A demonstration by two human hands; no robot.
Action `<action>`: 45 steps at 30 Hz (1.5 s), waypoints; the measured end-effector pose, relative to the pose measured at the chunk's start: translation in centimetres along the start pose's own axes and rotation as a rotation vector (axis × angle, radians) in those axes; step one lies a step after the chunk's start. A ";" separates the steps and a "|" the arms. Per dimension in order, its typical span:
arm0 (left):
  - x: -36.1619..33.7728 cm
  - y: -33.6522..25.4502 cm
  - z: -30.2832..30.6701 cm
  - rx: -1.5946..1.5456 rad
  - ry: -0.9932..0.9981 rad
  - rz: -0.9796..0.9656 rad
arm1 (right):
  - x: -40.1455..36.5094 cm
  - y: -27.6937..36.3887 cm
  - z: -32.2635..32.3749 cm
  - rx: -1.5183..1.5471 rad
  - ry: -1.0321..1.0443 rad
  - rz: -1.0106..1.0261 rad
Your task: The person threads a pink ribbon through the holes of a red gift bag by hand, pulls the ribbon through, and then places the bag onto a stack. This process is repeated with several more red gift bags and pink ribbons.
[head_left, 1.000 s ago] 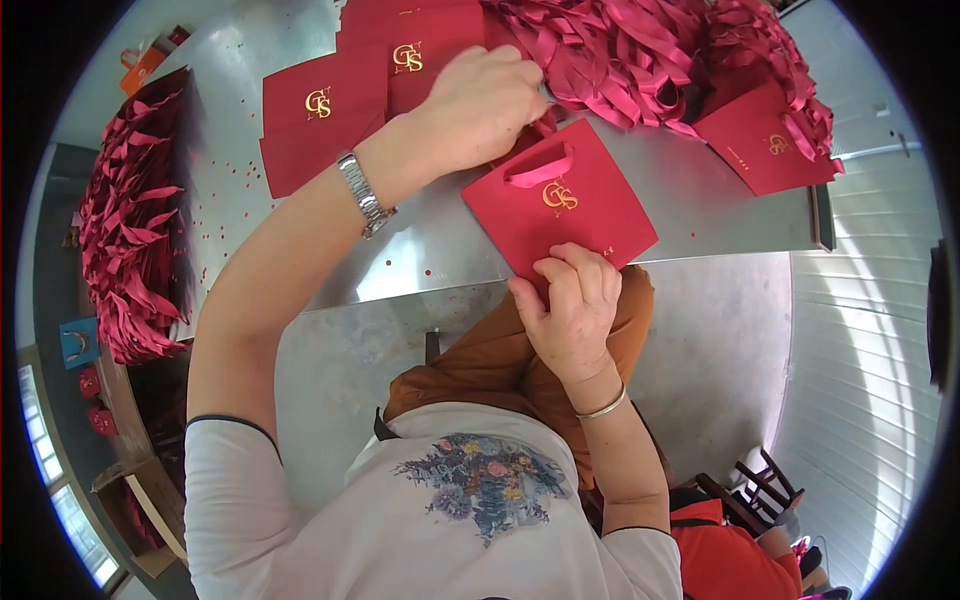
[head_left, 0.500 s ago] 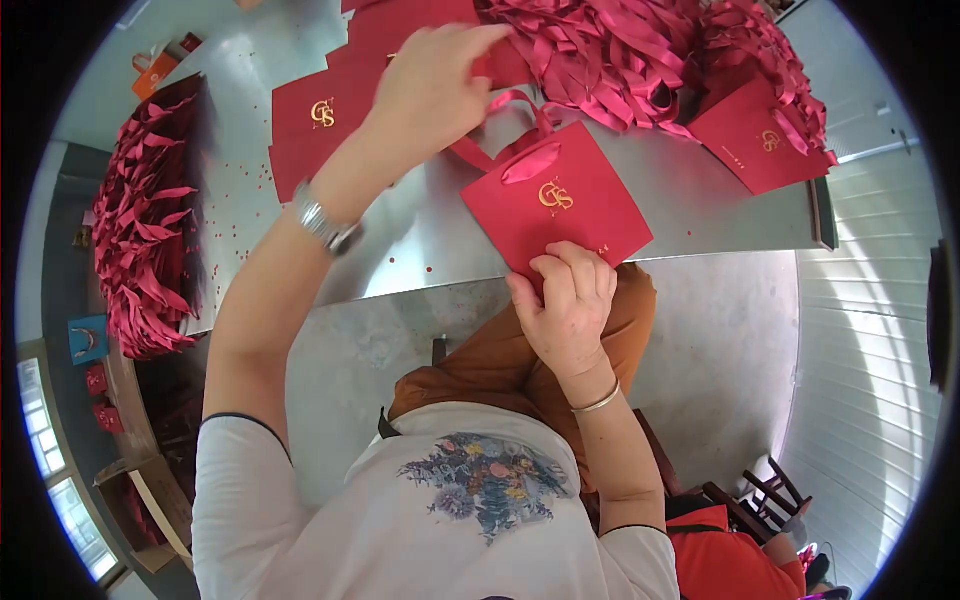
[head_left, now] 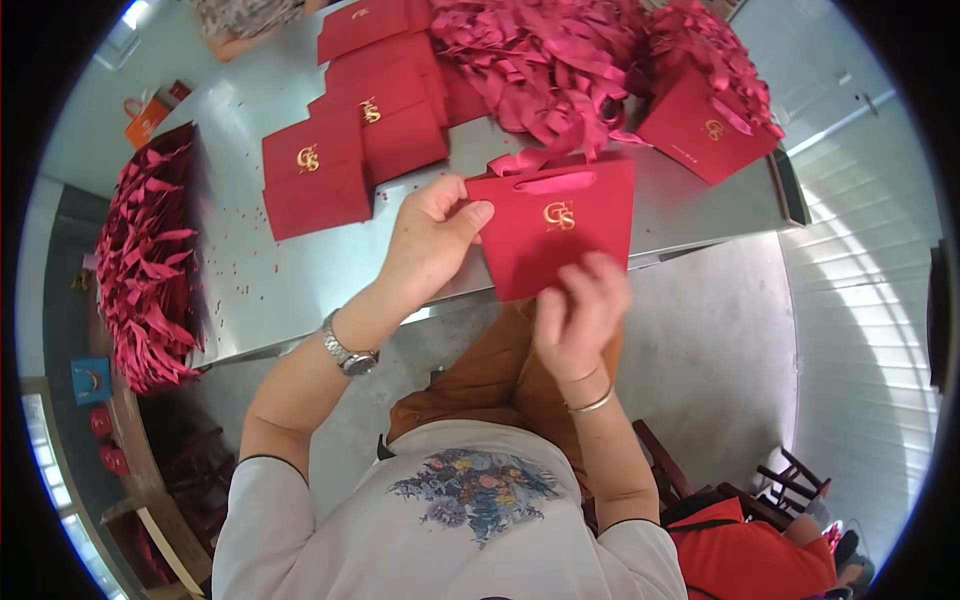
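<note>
A red paper gift bag (head_left: 515,245) with a gold monogram and a pink-red ribbon handle (head_left: 555,183) is held at the table's front edge. Its upper left corner is pinched in my left hand (head_left: 430,240), thumb on the front face and fingers behind. My right hand (head_left: 583,315), a little blurred, is in front of the bag's lower right part, its thumb apart from the loosely bent fingers. More ribbon loops at the top of the bag, overlapping a big heap of red ribbons (head_left: 560,60) behind it.
Flat red bags (head_left: 320,200) lie stacked on the metal table (head_left: 235,300) at the left. Another bag (head_left: 690,140) leans at the right by more ribbons. A ribbon-filled row (head_left: 150,270) stands at the far left. Across the table shows a person's arm (head_left: 250,40); a red-clad person (head_left: 750,550) is behind right.
My left hand has come down from the ribbon handle to grip the bag's upper left corner. The bag has turned more upright, and my right hand has come off its bottom edge.
</note>
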State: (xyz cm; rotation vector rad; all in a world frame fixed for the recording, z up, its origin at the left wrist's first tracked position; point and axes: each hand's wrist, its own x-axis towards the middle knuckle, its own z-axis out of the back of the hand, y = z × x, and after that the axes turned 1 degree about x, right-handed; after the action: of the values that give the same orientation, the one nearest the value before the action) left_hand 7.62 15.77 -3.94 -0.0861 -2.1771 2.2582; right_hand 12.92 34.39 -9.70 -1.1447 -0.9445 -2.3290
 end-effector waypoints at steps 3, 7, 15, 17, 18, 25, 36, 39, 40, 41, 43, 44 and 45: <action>1.2 -1.6 -0.5 -0.009 0.114 -0.098 | 3.1 -2.7 1.9 -0.053 -0.199 -0.319; 2.9 -3.4 -1.9 0.030 0.207 -0.157 | 5.7 -5.2 4.8 0.477 0.011 -0.587; 3.1 -1.0 -3.8 0.103 0.139 -0.068 | 11.8 -13.5 6.5 0.575 -0.482 -0.519; 2.9 1.0 -3.8 0.124 0.132 -0.013 | 12.6 -16.1 5.8 0.548 -0.424 -0.597; 3.0 2.6 -3.6 0.165 0.121 -0.026 | 12.6 -17.7 5.4 0.522 -0.363 -0.675; 2.3 3.3 -3.6 0.207 0.135 -0.118 | 9.7 -20.8 3.5 0.157 -0.412 -0.721; 1.5 3.3 -3.6 0.294 0.096 -0.267 | 9.9 -19.6 3.1 0.031 -0.383 -0.701; 1.4 3.4 -3.6 0.303 0.099 -0.285 | 9.5 -19.5 3.2 0.081 -0.442 -0.685; 1.2 3.1 -3.6 0.316 0.096 -0.298 | 9.3 -19.5 3.3 0.082 -0.443 -0.678; 1.2 2.9 -3.6 0.314 0.093 -0.306 | 9.2 -19.5 3.2 0.065 -0.445 -0.669; 1.1 2.9 -3.6 0.277 0.097 -0.279 | 9.1 -19.4 3.2 0.055 -0.443 -0.652; 1.2 3.3 -3.6 0.275 0.084 -0.298 | 9.0 -19.6 3.1 -0.002 -0.439 -0.652; 1.4 3.7 -3.4 0.266 0.095 -0.309 | 8.8 -20.0 2.7 -0.051 -0.428 -0.651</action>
State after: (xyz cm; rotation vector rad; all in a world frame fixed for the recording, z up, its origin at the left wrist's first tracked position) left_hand 6.53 19.10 -7.77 0.1319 -1.6897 2.2833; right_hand -2.54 50.03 -9.50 -1.5799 -1.6179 -2.6448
